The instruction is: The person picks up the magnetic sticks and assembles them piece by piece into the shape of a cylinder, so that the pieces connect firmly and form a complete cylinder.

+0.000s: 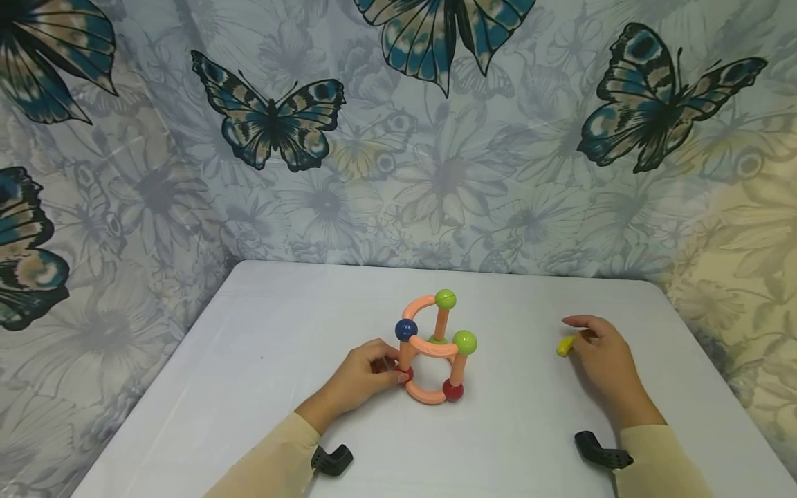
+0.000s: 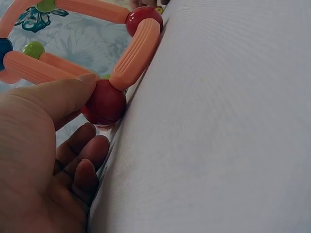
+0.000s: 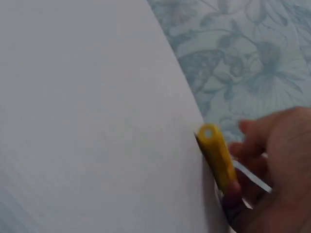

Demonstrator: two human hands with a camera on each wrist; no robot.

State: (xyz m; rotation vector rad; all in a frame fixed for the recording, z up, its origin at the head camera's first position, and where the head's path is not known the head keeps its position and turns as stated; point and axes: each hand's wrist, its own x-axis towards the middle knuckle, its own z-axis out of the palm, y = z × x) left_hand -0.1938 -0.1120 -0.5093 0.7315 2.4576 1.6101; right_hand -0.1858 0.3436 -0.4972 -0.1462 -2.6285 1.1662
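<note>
A magnetic ball-and-rod construction (image 1: 432,349) of orange rods, some curved, with green, red and dark blue balls stands on the white table. My left hand (image 1: 367,370) grips its lower left red ball; in the left wrist view the thumb presses on that red ball (image 2: 104,103) while the other fingers curl below. Well to the right, my right hand (image 1: 604,360) pinches a short yellow rod (image 1: 565,346) low over the table. In the right wrist view the yellow rod (image 3: 217,155) shows a round end with a pale centre; the fingertips behind it are partly hidden.
The white table (image 1: 299,304) reaches back to a hanging cloth (image 1: 448,180) printed with butterflies and flowers. Black straps or mounts (image 1: 333,460) sit at both wrists. The table's right edge runs close beyond the right hand.
</note>
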